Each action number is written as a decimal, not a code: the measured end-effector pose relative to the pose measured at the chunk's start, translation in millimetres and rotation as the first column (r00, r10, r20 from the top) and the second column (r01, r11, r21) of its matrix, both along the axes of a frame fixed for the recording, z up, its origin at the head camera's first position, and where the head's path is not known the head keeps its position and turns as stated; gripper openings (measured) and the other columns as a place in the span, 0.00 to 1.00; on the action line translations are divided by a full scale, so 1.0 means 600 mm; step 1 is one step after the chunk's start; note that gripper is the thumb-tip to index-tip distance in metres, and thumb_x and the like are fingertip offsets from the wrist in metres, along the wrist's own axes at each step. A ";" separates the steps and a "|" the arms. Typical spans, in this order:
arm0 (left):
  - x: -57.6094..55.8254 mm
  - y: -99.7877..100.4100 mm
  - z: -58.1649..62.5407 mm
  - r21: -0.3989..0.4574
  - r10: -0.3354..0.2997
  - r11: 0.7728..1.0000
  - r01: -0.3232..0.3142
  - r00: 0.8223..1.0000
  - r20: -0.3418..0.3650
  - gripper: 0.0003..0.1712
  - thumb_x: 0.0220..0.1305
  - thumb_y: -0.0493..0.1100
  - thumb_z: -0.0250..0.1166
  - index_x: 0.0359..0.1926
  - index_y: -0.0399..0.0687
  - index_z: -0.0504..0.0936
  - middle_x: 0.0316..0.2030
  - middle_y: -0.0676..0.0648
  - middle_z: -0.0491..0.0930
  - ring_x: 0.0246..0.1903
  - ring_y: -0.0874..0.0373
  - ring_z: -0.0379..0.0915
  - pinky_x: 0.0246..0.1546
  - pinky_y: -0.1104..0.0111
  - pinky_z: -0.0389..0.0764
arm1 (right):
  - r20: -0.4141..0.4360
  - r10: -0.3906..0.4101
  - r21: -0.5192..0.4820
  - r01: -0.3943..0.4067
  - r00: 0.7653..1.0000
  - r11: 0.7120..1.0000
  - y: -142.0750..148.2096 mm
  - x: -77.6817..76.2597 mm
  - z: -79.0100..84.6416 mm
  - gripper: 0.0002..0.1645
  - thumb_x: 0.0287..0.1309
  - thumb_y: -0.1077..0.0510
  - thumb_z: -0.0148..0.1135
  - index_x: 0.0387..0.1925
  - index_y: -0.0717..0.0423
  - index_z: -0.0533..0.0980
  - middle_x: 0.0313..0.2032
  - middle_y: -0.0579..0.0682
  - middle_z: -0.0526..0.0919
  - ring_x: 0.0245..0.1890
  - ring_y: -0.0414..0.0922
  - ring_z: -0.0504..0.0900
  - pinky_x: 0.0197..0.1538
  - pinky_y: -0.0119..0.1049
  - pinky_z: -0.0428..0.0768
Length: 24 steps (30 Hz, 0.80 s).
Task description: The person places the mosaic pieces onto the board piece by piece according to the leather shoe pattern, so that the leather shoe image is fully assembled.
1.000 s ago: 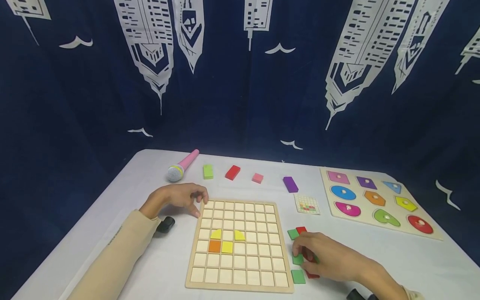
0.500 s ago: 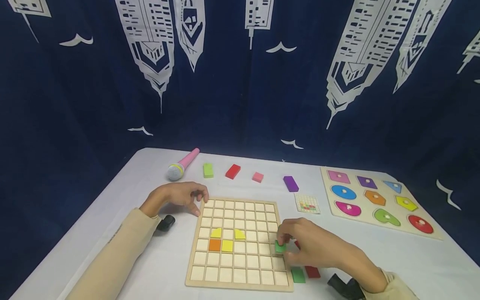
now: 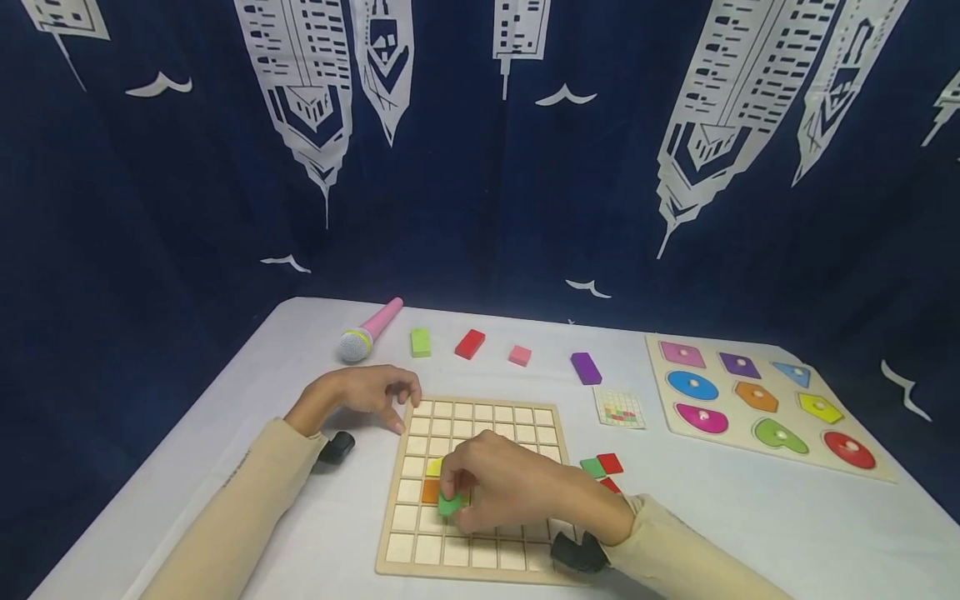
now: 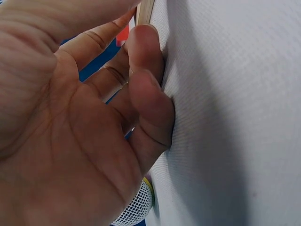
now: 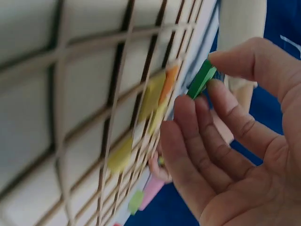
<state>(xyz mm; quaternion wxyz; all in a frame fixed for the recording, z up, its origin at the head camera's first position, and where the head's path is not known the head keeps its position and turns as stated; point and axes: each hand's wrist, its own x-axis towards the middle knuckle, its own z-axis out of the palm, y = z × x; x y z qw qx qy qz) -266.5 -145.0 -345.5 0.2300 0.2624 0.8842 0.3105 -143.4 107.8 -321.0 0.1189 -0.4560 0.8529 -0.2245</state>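
Observation:
My right hand [image 3: 510, 479] pinches a small green tile [image 3: 448, 505] between thumb and fingers, over the left-middle part of the wooden grid board [image 3: 480, 575]. The tile [image 5: 202, 79] is tilted and clear of the grid in the right wrist view. An orange square [image 3: 430, 492] sits in a cell right beside it, with a yellow piece [image 3: 434, 467] just above; the hand hides other yellow pieces. At the board's upper left corner, my left hand [image 3: 367, 392] grips the frame with thumb and index finger. Its other fingers [image 4: 150, 103] curl against the white tablecloth.
Green [image 3: 592, 467] and red tiles [image 3: 611, 463] lie right of the board, partly behind my right forearm. A pattern card [image 3: 619, 408] and a shape puzzle [image 3: 765, 408] lie farther right. A pink microphone [image 3: 371, 329] and several coloured blocks [image 3: 470, 343] line the back.
My right hand has picked up a green tile from beside the board and carried it left across the grid, near the orange square. The left hand stays at the corner.

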 end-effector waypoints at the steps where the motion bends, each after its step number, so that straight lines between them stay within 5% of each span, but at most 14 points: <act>1: -0.001 0.000 -0.001 0.003 -0.002 1.000 0.002 1.000 -0.002 0.23 0.44 0.37 0.80 0.41 0.49 0.80 0.35 0.48 0.71 0.30 0.57 0.61 0.35 0.66 0.65 | -0.003 0.002 0.012 -0.002 1.000 1.000 -0.007 0.000 -0.002 0.10 0.45 0.64 0.71 0.29 0.49 0.79 0.26 0.36 0.80 0.29 0.31 0.77 0.37 0.21 0.76; 12: -0.002 0.002 0.000 0.003 -0.022 1.000 0.022 1.000 -0.022 0.22 0.45 0.37 0.79 0.41 0.48 0.79 0.35 0.49 0.71 0.31 0.57 0.61 0.35 0.67 0.64 | -0.130 0.010 0.100 0.003 0.991 0.995 -0.033 0.012 -0.017 0.09 0.43 0.62 0.73 0.29 0.48 0.82 0.23 0.35 0.76 0.24 0.28 0.69 0.29 0.18 0.70; 19: -0.001 0.000 0.000 0.007 -0.023 1.000 0.023 1.000 -0.011 0.22 0.46 0.36 0.79 0.42 0.48 0.79 0.35 0.48 0.71 0.30 0.57 0.60 0.34 0.67 0.64 | -0.136 -0.029 0.128 0.047 0.990 0.991 -0.041 0.023 -0.015 0.06 0.51 0.62 0.73 0.32 0.49 0.86 0.28 0.35 0.80 0.28 0.28 0.71 0.33 0.18 0.72; 24: 0.000 0.001 0.000 0.009 -0.014 1.000 0.014 1.000 -0.002 0.22 0.46 0.36 0.79 0.41 0.48 0.79 0.35 0.48 0.71 0.30 0.57 0.61 0.34 0.67 0.64 | -0.253 -0.014 0.180 0.061 0.967 0.982 -0.036 0.047 -0.015 0.04 0.57 0.59 0.71 0.35 0.48 0.87 0.37 0.37 0.85 0.39 0.29 0.79 0.42 0.20 0.77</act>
